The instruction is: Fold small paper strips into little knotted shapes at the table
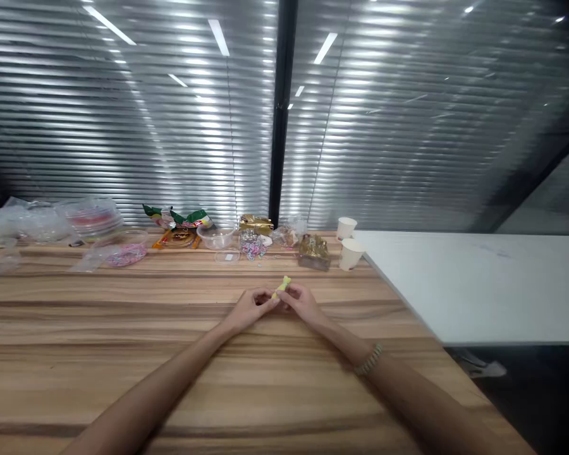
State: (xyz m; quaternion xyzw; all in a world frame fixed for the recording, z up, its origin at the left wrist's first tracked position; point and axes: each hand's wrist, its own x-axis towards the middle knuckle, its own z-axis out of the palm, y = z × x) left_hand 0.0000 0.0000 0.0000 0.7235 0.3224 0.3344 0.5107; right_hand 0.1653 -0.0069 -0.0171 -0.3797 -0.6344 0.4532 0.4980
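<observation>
Against slatted blinds (171,126), over the table (265,392), pinches 1 yellow-green piece (283,286) between left hand (251,308) and right hand (306,304), apart from 2 paper cups (351,254) near the far right corner.

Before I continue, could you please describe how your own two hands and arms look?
My left hand and right hand wear no gloves, and no sleeves are visible. Around my right forearm is a dull gold-toned band that seems to be made of small segments; my left forearm has nothing on it.

No readable txt, nos. or logos on pkgs.
</observation>
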